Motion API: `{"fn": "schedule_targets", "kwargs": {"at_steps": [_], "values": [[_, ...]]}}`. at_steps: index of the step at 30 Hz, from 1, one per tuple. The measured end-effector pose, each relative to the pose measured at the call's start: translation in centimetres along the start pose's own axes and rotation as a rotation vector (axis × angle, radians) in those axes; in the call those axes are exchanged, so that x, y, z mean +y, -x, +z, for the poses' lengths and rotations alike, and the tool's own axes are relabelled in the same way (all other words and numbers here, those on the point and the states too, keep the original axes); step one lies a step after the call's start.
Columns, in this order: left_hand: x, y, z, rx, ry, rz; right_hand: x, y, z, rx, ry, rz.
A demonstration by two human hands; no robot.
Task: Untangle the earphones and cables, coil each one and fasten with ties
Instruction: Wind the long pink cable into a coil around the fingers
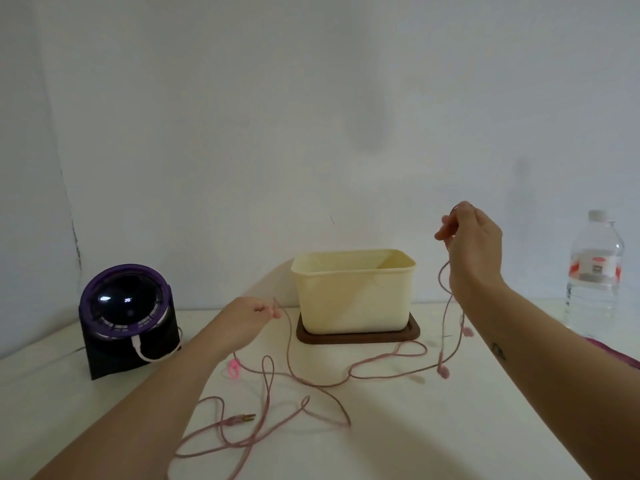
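A long pink earphone cable (pixel 322 384) lies in loose loops across the white table (pixel 415 438). My right hand (pixel 474 251) is raised right of the box and pinches the cable, which hangs down from it to two pink earbuds (pixel 443 370) near the table. Lower on the left, my left hand (pixel 247 318) pinches another part of the same cable just above the table. The gold jack plug (pixel 247 418) rests at the front. A pink tie (pixel 234 368) lies beside my left forearm.
A cream plastic box (pixel 353 289) stands on a dark brown tray (pixel 358 336) at the back centre. A purple-rimmed dome device (pixel 126 306) with a white cord sits at the left. A clear water bottle (pixel 594 271) stands at the right, near pink fabric (pixel 613 351).
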State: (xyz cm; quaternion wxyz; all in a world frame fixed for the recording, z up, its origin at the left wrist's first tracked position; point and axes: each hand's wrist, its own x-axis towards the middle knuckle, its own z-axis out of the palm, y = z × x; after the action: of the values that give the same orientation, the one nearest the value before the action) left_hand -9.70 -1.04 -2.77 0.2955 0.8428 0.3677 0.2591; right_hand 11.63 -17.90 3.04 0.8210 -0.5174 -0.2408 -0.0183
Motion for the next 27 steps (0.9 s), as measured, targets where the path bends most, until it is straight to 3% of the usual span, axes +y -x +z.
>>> {"fn": "schedule_targets", "kwargs": {"at_steps": [3, 5, 9, 11, 13, 16, 18, 20, 23, 27], "values": [[-0.4, -0.5, 0.3, -0.11, -0.075, -0.014, -0.9, -0.4, 0.4, -0.277, -0.115, 0.149], [-0.6, -0.9, 0.4, -0.123, -0.148, 0.007, -1.7, -0.2, 0.5, -0.534, -0.02, 0.203], [1.5, -1.0, 0.2, 0.07, -0.184, 0.144, -3.6, 0.6, 0.5, -0.841, 0.258, 0.172], [3.5, -0.2, 0.0, 0.185, -0.076, 0.255, -4.5, 1.0, 0.8, -0.901, 0.371, 0.127], [5.7, 0.9, -0.3, 0.179, 0.103, 0.375, -5.2, 1.5, 1.2, -0.958, 0.487, 0.053], [8.8, 2.4, -0.3, -0.065, 0.344, 0.476, -5.9, 2.6, 1.7, -1.068, 0.586, -0.054], [10.0, 3.1, -0.2, -0.227, 0.371, 0.505, -6.1, 3.3, 1.9, -1.111, 0.59, -0.096], [10.5, 3.5, 0.0, -0.28, 0.375, 0.499, -6.2, 3.6, 1.9, -1.114, 0.594, -0.129], [10.3, 3.2, -0.1, -0.077, 0.424, 0.432, -6.0, 3.0, 1.2, -1.016, 0.588, -0.132], [9.4, 2.3, -1.2, 0.108, 0.686, 0.316, -4.8, 1.4, -0.4, -0.919, 0.676, -0.117]]}}
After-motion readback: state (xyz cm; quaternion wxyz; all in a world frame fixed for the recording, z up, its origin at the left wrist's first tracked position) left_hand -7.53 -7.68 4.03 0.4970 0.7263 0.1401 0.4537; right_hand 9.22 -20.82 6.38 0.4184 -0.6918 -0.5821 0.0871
